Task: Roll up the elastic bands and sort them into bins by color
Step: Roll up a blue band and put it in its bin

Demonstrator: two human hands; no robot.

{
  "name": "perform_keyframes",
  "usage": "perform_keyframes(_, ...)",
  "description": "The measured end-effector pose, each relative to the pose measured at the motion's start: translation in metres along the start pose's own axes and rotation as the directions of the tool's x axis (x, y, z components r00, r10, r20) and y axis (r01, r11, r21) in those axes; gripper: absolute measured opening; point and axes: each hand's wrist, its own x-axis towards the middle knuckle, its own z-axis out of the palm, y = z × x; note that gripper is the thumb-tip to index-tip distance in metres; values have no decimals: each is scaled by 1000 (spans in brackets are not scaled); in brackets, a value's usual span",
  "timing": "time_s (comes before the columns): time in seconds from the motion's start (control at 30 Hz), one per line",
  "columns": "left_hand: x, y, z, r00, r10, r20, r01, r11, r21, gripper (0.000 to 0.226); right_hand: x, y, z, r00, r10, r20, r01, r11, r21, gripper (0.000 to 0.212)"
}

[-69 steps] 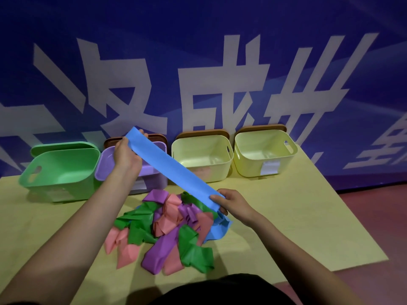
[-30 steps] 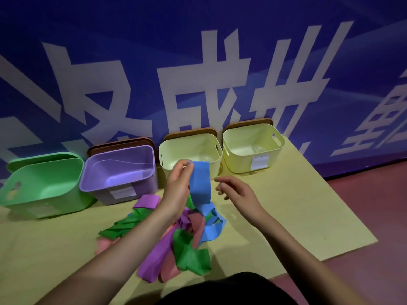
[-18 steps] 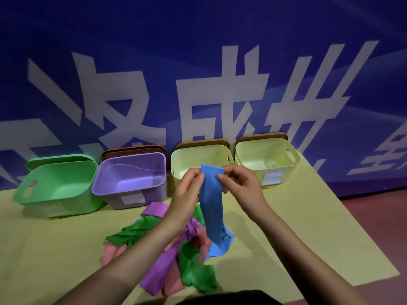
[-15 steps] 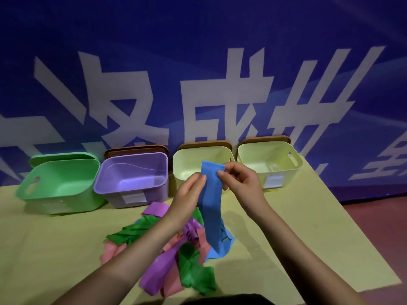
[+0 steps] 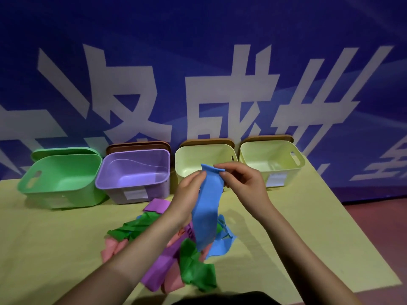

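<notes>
Both hands hold one long blue elastic band (image 5: 207, 208) upright above the yellow-covered table (image 5: 55, 243). The left hand (image 5: 190, 192) pinches the band's top left edge between thumb and fingers, and the right hand (image 5: 242, 183) pinches its top right corner, where the top edge is curled over. The band hangs straight down between the forearms; its lower end reaches a loose heap of green, purple and pink elastic bands (image 5: 171, 256) lying on the table directly beneath, and more blue band (image 5: 222, 241) lies crumpled at the heap's right side.

Four open plastic bins stand in a row along the far edge of the table, against a blue banner with large white characters (image 5: 220, 95): a green bin (image 5: 59, 179) at the left, a purple bin (image 5: 134, 175) just beside it, then a pale yellow bin (image 5: 193, 159) partly hidden behind the hands and band, and a second pale yellow bin (image 5: 273, 159) at the right. Brown lids (image 5: 138, 145) stand behind three of them and a green lid (image 5: 63, 150) behind the green one. Reddish floor (image 5: 378, 227) shows to the right.
</notes>
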Motion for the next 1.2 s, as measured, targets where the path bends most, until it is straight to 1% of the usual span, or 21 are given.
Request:
perform_keyframes(0.07, 2, 0, 1, 999, -35, 10, 36, 999, -22, 27, -1, 2, -6, 998, -53, 31, 56, 994, -91, 30)
perform_keyframes(0.17, 4, 1, 1, 996, -77, 45, 80, 995, -66, 30, -1, 6, -14, 984, -151, 92, 169, 956, -241, 29)
perform_keyframes(0.27, 6, 4, 1, 980, -155, 129, 171, 977, -124, 46, 1, 8, -19, 972, -179, 150, 217, 929, -300, 24)
perform_keyframes(0.3, 6, 5, 0, 975, -155, 156, 177, 975, -135, 49, 1, 9, -20, 968, -190, 163, 234, 919, -316, 24)
perform_keyframes(0.33, 5, 5, -1, 976, -132, 176, 156, 979, -132, 47, 2, 9, -21, 962, -207, 175, 257, 905, -339, 24)
perform_keyframes(0.37, 4, 5, -1, 979, -91, 183, 113, 987, -116, 40, 2, 9, -22, 956, -223, 189, 279, 891, -358, 25)
perform_keyframes(0.43, 3, 6, -1, 987, -13, 158, 24, 997, -67, 25, 2, 8, -23, 950, -229, 211, 294, 884, -363, 27)
perform_keyframes(0.47, 2, 6, 0, 990, 5, 139, 0, 999, -40, 23, 1, 8, -22, 957, -202, 206, 263, 905, -334, 29)
perform_keyframes(0.53, 2, 4, 1, 993, 39, 112, -43, 999, 29, 23, -1, 5, -16, 989, -73, 132, 96, 979, -179, 32)
perform_keyframes(0.6, 5, 2, 0, 988, 122, 92, -136, 978, 161, 25, -3, 5, -7, 997, 67, 32, -67, 998, -11, 26)
perform_keyframes(0.63, 7, 0, -1, 981, 172, 92, -190, 951, 242, 26, -3, 5, -4, 994, 111, 5, -111, 994, 13, 21)
perform_keyframes(0.67, 7, -1, -1, 971, 216, 100, -237, 923, 303, 26, -3, 7, -1, 990, 138, -2, -138, 990, 7, 17)
perform_keyframes(0.73, 7, -3, -1, 953, 274, 126, -301, 887, 350, 30, -4, 10, 2, 986, 168, -3, -168, 986, -10, 11)
perform_keyframes(0.8, 6, -5, -3, 932, 330, 151, -363, 843, 397, 35, -4, 14, 3, 982, 186, -24, -186, 982, -14, 10)
perform_keyframes(0.9, 10, -11, -8, 882, 414, 224, -466, 698, 544, 33, -4, 19, 1, 982, 183, -39, -186, 979, -89, 13)
perform_keyframes(0.97, 13, -13, -11, 855, 448, 259, -503, 599, 624, 35, -5, 22, 0, 986, 163, -35, -166, 975, -146, 15)
perform_keyframes(1.03, 14, -13, -12, 841, 470, 270, -517, 547, 658, 36, -6, 21, -1, 991, 133, -33, -137, 971, -197, 19)
perform_keyframes(1.1, 14, -13, -11, 842, 474, 256, -511, 553, 658, 38, -5, 20, -1, 994, 102, -33, -106, 969, -224, 19)
perform_keyframes(1.13, 15, -13, -10, 853, 466, 234, -495, 582, 645, 40, -4, 20, -1, 995, 94, -36, -99, 970, -222, 18)
perform_keyframes(1.17, 15, -12, -8, 874, 443, 200, -464, 641, 611, 42, -3, 19, -1, 995, 90, -38, -96, 973, -210, 18)
perform_keyframes(1.2, 15, -10, -5, 904, 395, 160, -416, 733, 539, 43, -1, 18, -1, 995, 88, -38, -94, 976, -197, 17)
